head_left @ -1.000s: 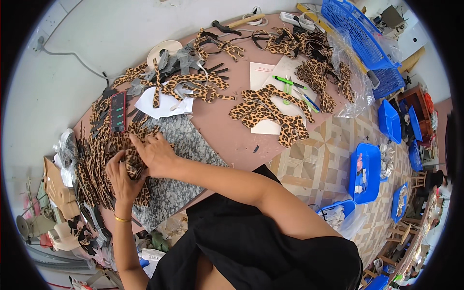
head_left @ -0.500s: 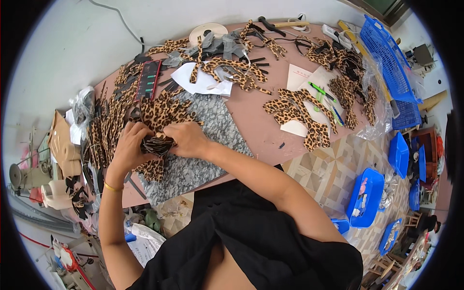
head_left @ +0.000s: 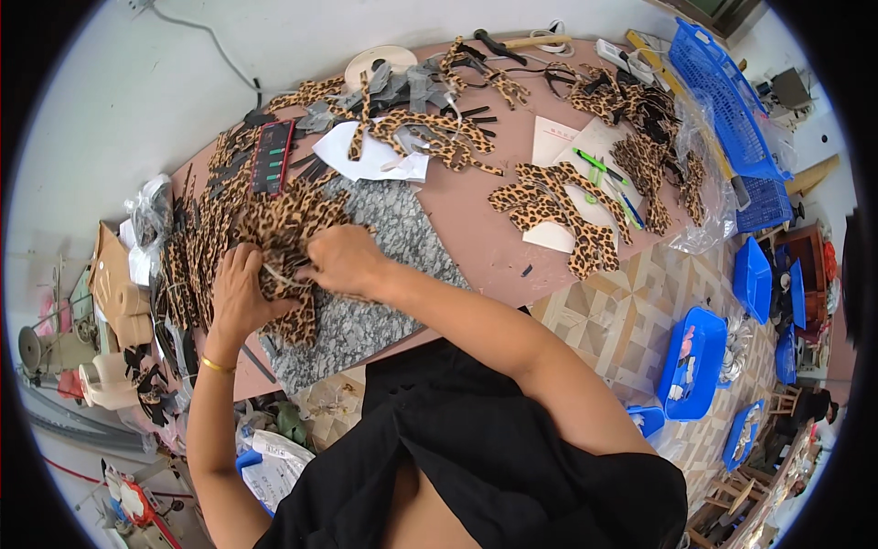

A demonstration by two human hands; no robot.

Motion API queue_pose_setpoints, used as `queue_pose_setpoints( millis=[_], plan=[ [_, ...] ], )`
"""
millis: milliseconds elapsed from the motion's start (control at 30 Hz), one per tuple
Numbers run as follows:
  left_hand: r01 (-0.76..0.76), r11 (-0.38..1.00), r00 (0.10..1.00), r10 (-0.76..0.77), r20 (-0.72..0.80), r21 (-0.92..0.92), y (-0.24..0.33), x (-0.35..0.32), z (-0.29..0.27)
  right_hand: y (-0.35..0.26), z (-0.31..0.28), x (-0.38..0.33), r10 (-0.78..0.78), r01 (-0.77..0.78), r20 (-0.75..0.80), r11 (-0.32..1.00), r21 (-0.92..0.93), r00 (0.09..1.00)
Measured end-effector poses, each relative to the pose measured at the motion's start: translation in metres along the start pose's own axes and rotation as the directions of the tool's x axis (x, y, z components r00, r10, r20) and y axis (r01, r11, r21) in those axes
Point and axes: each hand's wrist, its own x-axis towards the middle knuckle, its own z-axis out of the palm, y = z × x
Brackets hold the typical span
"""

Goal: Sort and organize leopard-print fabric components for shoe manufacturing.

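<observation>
A bundle of leopard-print fabric strips (head_left: 294, 316) lies between my hands on a grey marbled sheet (head_left: 384, 220). My left hand (head_left: 242, 297) grips the bundle's left side, thumb stretched across it. A thin pale band (head_left: 274, 274) crosses the bundle and runs towards my right hand (head_left: 346, 263). The right fingers are closed in a pinch at the bundle's right side, seemingly on this band; their tips are partly hidden. More leopard-print pieces (head_left: 293, 210) are heaped just beyond both hands.
Many leopard-print strips (head_left: 187, 265) hang at the table's left. A black, red-edged case (head_left: 273, 156) and white paper (head_left: 366, 151) lie behind. Cut pieces (head_left: 558, 206) and green-handled scissors (head_left: 594, 169) lie right. Blue baskets (head_left: 718, 91) stand far right; a blue tub (head_left: 692, 364) is on the floor.
The bundle has turned from showing its dark strip edges to lying flatter, print side up. The pale band now shows across it. My left hand has lowered slightly; the view has shifted a little.
</observation>
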Motion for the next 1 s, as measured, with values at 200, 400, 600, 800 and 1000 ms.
queue_pose_setpoints(
  millis=[200, 400, 600, 800, 1000],
  plan=[
    [0.108, 0.987, 0.994, -0.108, 0.007, -0.122, 0.001, 0.002, 0.000, 0.029, -0.003, -0.017, 0.311, -0.282, -0.033, 0.898, 0.338, 0.950],
    [0.280, 0.746, 0.946, -0.322, 0.041, -0.604, -0.013, 0.012, 0.002, 0.010, -0.008, -0.015, 0.278, -0.278, 0.009, 0.959, 0.058, 0.961],
    [0.231, 0.737, 0.867, -0.452, -0.209, -0.635, 0.031, -0.002, 0.004, 0.040, 0.012, -0.014, 0.394, -0.426, 0.164, 0.822, 0.379, 0.904],
    [0.237, 0.925, 0.894, -0.327, -0.305, -0.299, 0.040, -0.028, 0.053, 0.044, -0.008, -0.005, 0.407, -0.420, 0.134, 0.781, 0.463, 0.904],
    [0.378, 0.898, 0.904, -0.411, -0.118, -0.226, 0.027, -0.031, 0.057, 0.047, -0.069, -0.020, 0.429, -0.296, -0.204, 0.831, 0.470, 0.880]
  ],
)
